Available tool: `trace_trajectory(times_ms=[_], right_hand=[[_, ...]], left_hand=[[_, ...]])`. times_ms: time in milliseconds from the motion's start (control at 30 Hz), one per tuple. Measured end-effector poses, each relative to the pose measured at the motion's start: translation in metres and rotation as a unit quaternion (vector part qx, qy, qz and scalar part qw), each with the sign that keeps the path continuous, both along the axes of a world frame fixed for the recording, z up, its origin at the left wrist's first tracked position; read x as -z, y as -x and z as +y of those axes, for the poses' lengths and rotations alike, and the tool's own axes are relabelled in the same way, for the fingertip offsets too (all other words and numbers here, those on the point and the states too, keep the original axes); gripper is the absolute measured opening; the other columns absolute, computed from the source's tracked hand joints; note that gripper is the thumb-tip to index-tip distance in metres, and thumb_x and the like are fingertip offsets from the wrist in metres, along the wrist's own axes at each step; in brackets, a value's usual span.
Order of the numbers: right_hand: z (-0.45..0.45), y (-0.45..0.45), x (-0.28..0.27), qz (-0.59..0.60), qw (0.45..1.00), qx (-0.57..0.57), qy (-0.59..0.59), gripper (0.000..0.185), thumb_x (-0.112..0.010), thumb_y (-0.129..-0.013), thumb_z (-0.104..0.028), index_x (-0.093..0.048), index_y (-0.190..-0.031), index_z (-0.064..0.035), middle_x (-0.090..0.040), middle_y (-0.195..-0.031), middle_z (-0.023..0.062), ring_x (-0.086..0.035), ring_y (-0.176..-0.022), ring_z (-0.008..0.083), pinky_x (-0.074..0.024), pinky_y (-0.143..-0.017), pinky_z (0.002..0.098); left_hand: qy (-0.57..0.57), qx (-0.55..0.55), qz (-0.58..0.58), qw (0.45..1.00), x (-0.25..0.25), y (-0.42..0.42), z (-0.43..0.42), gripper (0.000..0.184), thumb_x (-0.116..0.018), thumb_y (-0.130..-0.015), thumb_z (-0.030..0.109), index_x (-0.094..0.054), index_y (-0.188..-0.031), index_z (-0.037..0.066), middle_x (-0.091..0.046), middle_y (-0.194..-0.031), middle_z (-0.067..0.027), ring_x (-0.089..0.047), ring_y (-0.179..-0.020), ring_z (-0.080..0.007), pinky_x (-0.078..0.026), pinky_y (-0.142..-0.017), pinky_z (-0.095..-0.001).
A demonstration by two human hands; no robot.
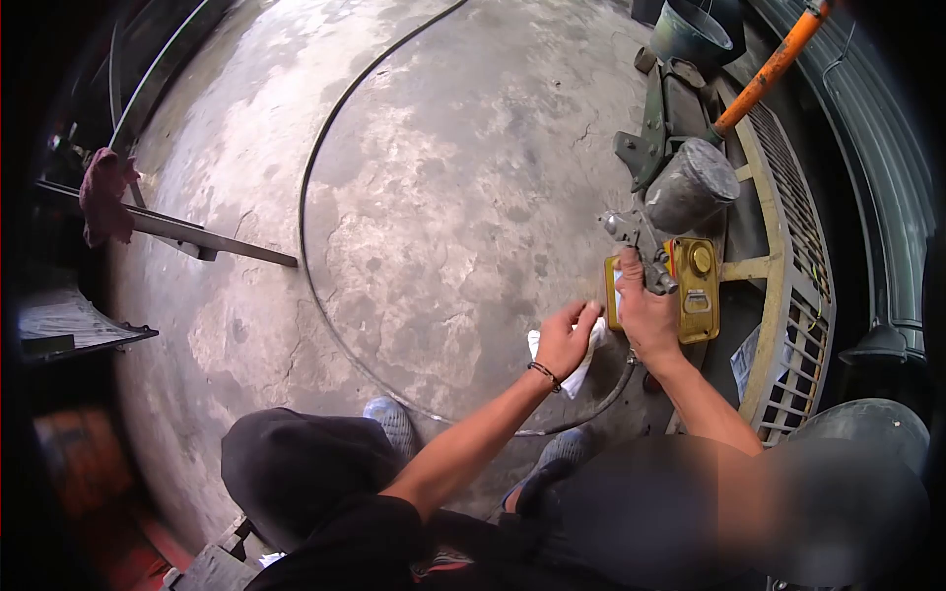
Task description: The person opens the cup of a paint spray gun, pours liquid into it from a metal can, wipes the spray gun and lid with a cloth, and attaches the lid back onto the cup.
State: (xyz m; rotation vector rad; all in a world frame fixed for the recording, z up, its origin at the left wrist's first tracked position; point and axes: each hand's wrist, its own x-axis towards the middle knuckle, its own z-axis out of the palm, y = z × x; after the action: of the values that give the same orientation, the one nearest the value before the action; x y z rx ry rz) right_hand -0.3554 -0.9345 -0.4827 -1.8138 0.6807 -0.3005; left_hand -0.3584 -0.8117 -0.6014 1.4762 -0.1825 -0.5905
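Note:
My right hand is wrapped round the handle of a metal spray gun. A large grey cup sits against the gun's far side; the joint between them is hard to make out. From the lower end of the handle a dark air hose curves away. My left hand is closed on a crumpled white cloth or paper wipe, low and to the left of the gun. Partly behind my right hand is a golden-yellow metal can with a round cap.
The hose loops across the stained concrete floor. On the right stand a floor jack with an orange handle, a bucket and a slatted cream frame. At left a metal bar juts out under a maroon rag.

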Motion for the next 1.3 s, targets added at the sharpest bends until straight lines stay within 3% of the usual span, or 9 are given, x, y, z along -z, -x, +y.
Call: trace_trajectory(times_ms=[100, 167, 367, 533, 667, 900, 1000, 1200, 1300], right_hand=[[0.009, 0.002, 0.007, 0.013, 0.992, -0.014, -0.122, 0.042, -0.067, -0.110, -0.041, -0.073, -0.106, 0.0006, -0.074, -0.083, 0.0026, -0.068, -0.077, 0.0111, -0.0533, -0.069, 0.0316], [0.015, 0.003, 0.009, 0.007, 0.998, -0.045, -0.053, 0.041, -0.069, -0.109, -0.040, -0.073, -0.103, 0.0006, -0.075, -0.083, 0.0048, -0.072, -0.079, 0.0135, -0.0568, -0.071, 0.0331], [0.023, -0.001, 0.033, -0.033, 0.994, -0.070, -0.075, 0.034, -0.073, -0.107, -0.035, -0.073, -0.110, -0.0007, -0.075, -0.088, 0.0076, -0.068, -0.081, 0.0135, -0.0548, -0.073, 0.0343], [0.028, -0.003, 0.010, -0.017, 0.994, -0.080, 0.065, 0.036, -0.074, -0.106, -0.036, -0.071, -0.106, -0.0006, -0.069, -0.081, 0.0045, -0.059, -0.075, 0.0119, -0.0510, -0.069, 0.0344], [0.017, -0.010, 0.015, -0.010, 0.998, -0.055, 0.025, 0.046, -0.072, -0.106, -0.043, -0.068, -0.089, -0.0005, -0.055, -0.067, -0.0011, -0.048, -0.065, 0.0113, -0.0416, -0.059, 0.0363], [0.002, -0.018, 0.017, 0.068, 0.996, 0.026, -0.051, 0.052, -0.066, -0.107, -0.055, -0.064, -0.088, -0.0062, -0.057, -0.070, -0.0011, -0.051, -0.061, 0.0117, -0.0416, -0.056, 0.0341], [0.002, -0.024, 0.015, 0.045, 0.990, 0.055, -0.122, 0.053, -0.062, -0.108, -0.058, -0.047, -0.080, -0.0158, -0.042, -0.061, -0.0070, -0.038, -0.043, 0.0055, -0.0295, -0.041, 0.0275], [-0.007, -0.023, 0.012, 0.080, 0.981, 0.028, -0.174, 0.050, -0.068, -0.104, -0.059, -0.064, -0.103, -0.0085, -0.058, -0.074, -0.0003, -0.055, -0.059, 0.0135, -0.0417, -0.050, 0.0315], [-0.004, -0.022, 0.016, 0.106, 0.994, 0.016, -0.029, 0.052, -0.066, -0.106, -0.057, -0.065, -0.107, -0.0053, -0.063, -0.076, 0.0030, -0.060, -0.062, 0.0183, -0.0459, -0.050, 0.0337]], left_hand=[[0.164, -0.058, 0.123, 0.977, -0.030, -0.014, -0.002, 0.049, -0.049, -0.116, 0.040, -0.072, -0.126, -0.002, -0.077, -0.112, -0.0090, -0.073, -0.103, -0.0198, -0.057, -0.095, -0.0366], [0.238, -0.082, 0.183, 0.950, -0.041, -0.024, -0.001, 0.050, -0.048, -0.116, 0.042, -0.071, -0.128, 0.000, -0.077, -0.113, -0.0097, -0.073, -0.103, -0.0197, -0.057, -0.095, -0.0359], [0.203, -0.112, 0.252, 0.940, -0.038, -0.023, 0.006, 0.050, -0.046, -0.115, 0.047, -0.069, -0.121, 0.003, -0.073, -0.108, -0.0096, -0.071, -0.094, -0.0190, -0.058, -0.087, -0.0359], [0.194, -0.032, 0.284, 0.938, -0.036, -0.003, 0.006, 0.049, -0.048, -0.114, 0.046, -0.067, -0.132, 0.004, -0.074, -0.121, -0.0102, -0.073, -0.107, -0.0201, -0.059, -0.091, -0.0346], [0.232, 0.005, 0.355, 0.906, -0.012, 0.018, -0.002, 0.043, -0.053, -0.111, 0.040, -0.067, -0.129, 0.004, -0.073, -0.120, -0.0102, -0.072, -0.104, -0.0196, -0.059, -0.090, -0.0364], [0.338, 0.098, 0.358, 0.865, -0.034, 0.022, 0.002, 0.038, -0.053, -0.115, 0.038, -0.066, -0.124, 0.004, -0.073, -0.110, -0.0072, -0.071, -0.098, -0.0189, -0.060, -0.088, -0.0365], [0.331, 0.113, 0.358, 0.866, -0.031, 0.019, 0.005, 0.037, -0.052, -0.116, 0.038, -0.065, -0.126, 0.005, -0.073, -0.109, -0.0068, -0.072, -0.097, -0.0183, -0.060, -0.087, -0.0339], [0.313, 0.105, 0.355, 0.875, -0.031, 0.018, 0.004, 0.037, -0.052, -0.116, 0.040, -0.061, -0.132, 0.008, -0.071, -0.114, -0.0053, -0.072, -0.099, -0.0180, -0.060, -0.087, -0.0342], [0.249, 0.049, 0.347, 0.903, -0.035, 0.010, 0.006, 0.042, -0.056, -0.113, 0.045, -0.060, -0.135, 0.010, -0.068, -0.122, -0.0036, -0.069, -0.107, -0.0176, -0.057, -0.091, -0.0377]])
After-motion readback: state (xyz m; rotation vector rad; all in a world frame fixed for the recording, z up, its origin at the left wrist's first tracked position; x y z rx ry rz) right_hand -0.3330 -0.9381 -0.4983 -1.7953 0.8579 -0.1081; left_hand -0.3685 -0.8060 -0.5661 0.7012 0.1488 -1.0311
